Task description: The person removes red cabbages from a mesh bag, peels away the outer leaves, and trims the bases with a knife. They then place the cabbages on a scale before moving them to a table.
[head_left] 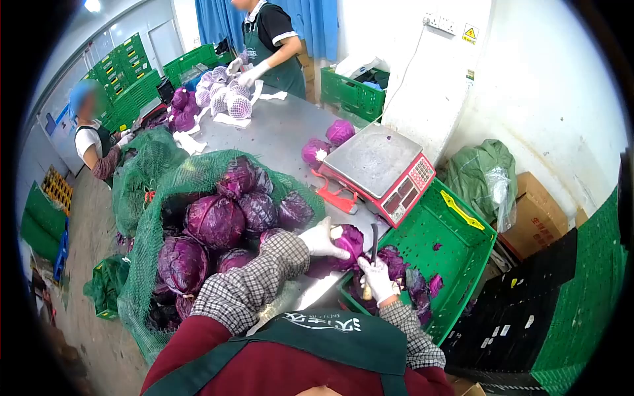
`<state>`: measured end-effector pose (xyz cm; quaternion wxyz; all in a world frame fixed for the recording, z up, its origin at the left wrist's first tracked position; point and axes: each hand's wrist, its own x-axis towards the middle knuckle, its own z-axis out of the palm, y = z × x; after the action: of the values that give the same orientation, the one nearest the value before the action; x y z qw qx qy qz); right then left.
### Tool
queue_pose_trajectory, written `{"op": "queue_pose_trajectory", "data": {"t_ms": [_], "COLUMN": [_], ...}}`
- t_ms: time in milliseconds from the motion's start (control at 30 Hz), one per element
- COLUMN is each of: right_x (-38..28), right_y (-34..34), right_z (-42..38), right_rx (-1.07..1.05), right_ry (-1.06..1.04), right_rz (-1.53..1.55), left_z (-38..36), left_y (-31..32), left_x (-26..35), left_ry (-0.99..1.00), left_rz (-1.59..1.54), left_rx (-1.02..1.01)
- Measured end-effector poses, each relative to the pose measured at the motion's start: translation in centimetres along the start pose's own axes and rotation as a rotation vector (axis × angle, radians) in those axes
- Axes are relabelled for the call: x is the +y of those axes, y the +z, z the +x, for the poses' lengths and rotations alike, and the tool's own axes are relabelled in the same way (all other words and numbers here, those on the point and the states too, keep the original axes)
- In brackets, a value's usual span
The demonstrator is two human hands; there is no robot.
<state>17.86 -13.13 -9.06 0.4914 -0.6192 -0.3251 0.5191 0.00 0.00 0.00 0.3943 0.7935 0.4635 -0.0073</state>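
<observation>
My left hand, in a white glove, grips the side of a purple cabbage at the edge of the metal table. Close to it on the right, my right hand, also gloved, is closed around the handle of a knife, whose dark blade points up beside the cabbage. Loose purple leaves lie below in a green crate. To the left, a green mesh bag stands open with several purple cabbages inside.
A red scale rests on the metal table, two cabbages beside it. An orange-red tool lies near. One person handles net-wrapped cabbages across the table; another stands far left. Green bag and cardboard box sit right.
</observation>
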Motion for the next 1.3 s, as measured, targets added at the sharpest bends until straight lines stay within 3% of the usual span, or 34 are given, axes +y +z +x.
{"op": "queue_pose_trajectory", "data": {"t_ms": [67, 100, 167, 267, 300, 333, 367, 400, 433, 467, 567, 633, 667, 733, 767, 867, 967, 1067, 1167, 1200, 1233, 1300], "right_x": [0.0, 1.1, 0.7, 7.0, 3.4, 8.4, 10.0, 14.4, 12.1, 10.1, 7.2, 3.6, 2.6, -1.8, -0.4, -1.7, -3.0, -5.7, -6.0, -6.2, -9.3, -4.4], "right_y": [1.0, -0.2, 0.8, -1.1, -1.8, -5.0, -7.3, -10.6, -12.0, -11.6, -9.9, -7.2, -5.2, -1.4, -1.4, -1.5, -1.1, 0.3, 0.0, -0.2, -0.4, -3.7], "right_z": [-0.4, -2.7, -2.8, -0.9, -3.9, -2.8, -3.7, -2.8, -5.0, -5.9, -3.1, -2.0, -2.2, -3.6, -2.9, -2.9, -3.4, -4.5, -3.9, -3.3, -4.1, -1.2], "right_rx": [-0.006, 0.061, 0.101, 0.283, 0.283, 0.440, 0.406, 0.469, 0.528, 0.497, 0.404, 0.278, 0.114, 0.016, 0.064, -0.014, -0.019, 0.017, -0.004, 0.009, 0.009, 0.274], "right_ry": [-0.021, -0.028, -0.043, -0.474, -0.211, -0.409, -0.199, -0.170, -0.091, -0.094, -0.630, -1.030, -0.750, -0.633, -0.890, -0.785, -0.619, -0.488, -0.582, -0.579, -0.245, -0.464], "right_rz": [0.098, 0.047, -0.005, -0.387, -0.420, -0.626, -0.140, -0.011, -0.501, -0.432, -0.814, -1.122, -0.828, -0.648, -0.866, -0.812, -0.837, -0.950, -1.123, -1.040, -0.952, -0.960], "left_z": [2.1, -0.9, -1.4, -0.3, 0.1, -0.1, -0.1, -0.4, -0.4, -0.4, -1.3, -1.5, -1.6, -1.8, -2.5, -3.4, -3.6, -3.3, -3.3, -3.2, -3.4, -4.5], "left_y": [1.4, 2.0, 2.3, 2.4, 2.4, 2.4, 2.4, 2.5, 2.3, 2.0, 1.8, 1.6, 1.6, 1.9, 2.3, 4.4, 6.1, 6.3, 7.2, 7.5, 7.5, 7.3], "left_x": [-2.3, 1.8, 2.5, 1.1, 0.6, -0.3, -0.7, -0.7, -0.6, -0.7, 0.8, 1.0, 0.6, 0.0, 0.3, 1.6, 2.5, 2.6, 3.2, 2.9, 2.6, 1.7], "left_ry": [0.046, -0.088, -0.114, -0.080, -0.072, -0.076, -0.077, -0.053, 0.090, 0.229, 0.584, 0.426, 0.421, 0.416, 0.340, 0.209, 0.134, 0.151, 0.149, 0.172, 0.213, 0.291], "left_rz": [-0.155, -0.069, 0.067, 0.006, -0.028, -0.084, -0.141, -0.178, -0.065, 0.049, 0.400, 0.351, 0.323, 0.265, 0.255, 0.037, 0.098, 0.121, 0.247, 0.242, 0.224, 0.188], "left_rx": [0.051, 0.020, 0.210, 0.194, 0.196, 0.206, 0.220, 0.211, 0.178, 0.133, 0.057, -0.062, -0.072, -0.088, -0.031, 0.194, 0.343, 0.340, 0.327, 0.334, 0.332, 0.328]}}
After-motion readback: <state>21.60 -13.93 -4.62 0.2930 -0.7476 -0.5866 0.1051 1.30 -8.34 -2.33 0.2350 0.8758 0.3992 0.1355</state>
